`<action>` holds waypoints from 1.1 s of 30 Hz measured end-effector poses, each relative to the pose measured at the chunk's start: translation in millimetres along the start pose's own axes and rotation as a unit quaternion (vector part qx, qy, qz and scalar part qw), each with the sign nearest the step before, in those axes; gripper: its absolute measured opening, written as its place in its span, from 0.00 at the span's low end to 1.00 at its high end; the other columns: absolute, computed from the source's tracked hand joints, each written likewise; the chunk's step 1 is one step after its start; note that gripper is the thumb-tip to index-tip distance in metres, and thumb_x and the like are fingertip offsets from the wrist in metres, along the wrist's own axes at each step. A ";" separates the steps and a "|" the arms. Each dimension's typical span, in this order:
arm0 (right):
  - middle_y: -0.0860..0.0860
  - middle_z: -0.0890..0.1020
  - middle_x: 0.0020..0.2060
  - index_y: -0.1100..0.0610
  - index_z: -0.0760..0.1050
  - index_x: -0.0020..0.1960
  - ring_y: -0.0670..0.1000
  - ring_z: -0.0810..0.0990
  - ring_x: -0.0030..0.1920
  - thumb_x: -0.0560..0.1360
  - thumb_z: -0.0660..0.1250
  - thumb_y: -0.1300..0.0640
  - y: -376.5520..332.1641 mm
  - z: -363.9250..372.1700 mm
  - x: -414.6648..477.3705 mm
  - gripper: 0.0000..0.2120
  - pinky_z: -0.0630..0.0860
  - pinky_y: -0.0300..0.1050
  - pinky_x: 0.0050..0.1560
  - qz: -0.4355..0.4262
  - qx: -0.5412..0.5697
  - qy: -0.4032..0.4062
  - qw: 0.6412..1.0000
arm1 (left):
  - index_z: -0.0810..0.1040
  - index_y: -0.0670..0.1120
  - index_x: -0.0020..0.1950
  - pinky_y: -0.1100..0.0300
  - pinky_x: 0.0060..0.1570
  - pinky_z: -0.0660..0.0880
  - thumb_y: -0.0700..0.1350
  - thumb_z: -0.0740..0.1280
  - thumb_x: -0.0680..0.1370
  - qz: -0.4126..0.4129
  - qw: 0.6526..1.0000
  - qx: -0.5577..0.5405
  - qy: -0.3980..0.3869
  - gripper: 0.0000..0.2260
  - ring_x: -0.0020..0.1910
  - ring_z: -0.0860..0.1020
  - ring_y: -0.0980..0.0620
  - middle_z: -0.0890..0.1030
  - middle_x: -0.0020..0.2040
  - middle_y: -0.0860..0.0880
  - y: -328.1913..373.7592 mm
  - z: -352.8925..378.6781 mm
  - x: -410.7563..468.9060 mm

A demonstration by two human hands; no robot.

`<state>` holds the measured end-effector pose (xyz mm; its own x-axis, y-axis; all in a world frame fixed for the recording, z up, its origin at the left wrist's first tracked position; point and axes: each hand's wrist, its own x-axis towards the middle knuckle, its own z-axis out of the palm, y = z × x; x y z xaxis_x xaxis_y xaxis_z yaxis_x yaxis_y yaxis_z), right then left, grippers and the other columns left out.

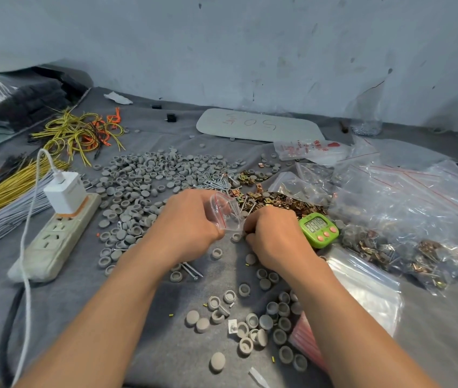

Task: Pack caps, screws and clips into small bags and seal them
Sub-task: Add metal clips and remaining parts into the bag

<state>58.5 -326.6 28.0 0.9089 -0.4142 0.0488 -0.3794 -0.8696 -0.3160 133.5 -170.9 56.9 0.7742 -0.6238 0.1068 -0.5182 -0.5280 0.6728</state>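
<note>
My left hand (191,217) grips a small clear zip bag (226,211) with a red seal strip, its mouth turned toward the right. My right hand (271,233) sits just right of the bag with fingers curled down at the cloth, where small parts lie; what it pinches is hidden. Several grey caps (149,175) spread across the grey cloth behind and left of my hands, with more caps (253,320) near me. Silver screws (216,184) and brass clips (281,203) lie in piles just beyond the bag.
A white power strip (62,236) with a charger stands at left, beside bundles of yellow and grey wires (6,191). A green timer (318,229) sits right of my right hand. Filled clear bags (406,217) pile at right, a stack of empty bags (362,287) near me.
</note>
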 end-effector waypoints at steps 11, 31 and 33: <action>0.53 0.88 0.36 0.56 0.85 0.45 0.48 0.75 0.31 0.76 0.73 0.65 8.6 -27.2 -10.5 0.06 0.74 0.41 0.36 0.059 0.466 -0.015 0.883 | 0.83 0.61 0.43 0.68 0.33 0.69 0.41 0.77 0.69 -0.017 1.000 -0.004 0.006 0.14 0.34 0.79 0.68 0.82 0.34 0.64 -1.7 0.8 2.3; 0.59 0.83 0.37 0.61 0.77 0.50 0.50 0.79 0.33 0.72 0.69 0.65 3.8 -39.4 -19.0 0.07 0.80 0.41 0.36 0.087 0.747 -0.161 0.639 | 0.83 0.62 0.46 0.65 0.39 0.76 0.41 0.76 0.70 -0.016 1.000 0.014 0.015 0.15 0.37 0.81 0.65 0.83 0.36 0.63 -0.8 3.5 1.3; 0.59 0.83 0.37 0.61 0.77 0.51 0.50 0.79 0.33 0.77 0.67 0.67 3.8 -38.3 -17.9 0.04 0.80 0.41 0.36 0.092 0.743 -0.158 0.644 | 0.84 0.62 0.46 0.65 0.37 0.75 0.41 0.76 0.70 -0.017 1.000 0.016 0.014 0.15 0.36 0.80 0.65 0.83 0.36 0.64 -0.5 3.7 1.3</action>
<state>34.1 -332.8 62.2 0.9512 -0.1944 -0.2396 -0.1142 0.4995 -0.8587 133.4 -173.5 53.9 0.8018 -0.5883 0.1053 -0.5020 -0.5672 0.6529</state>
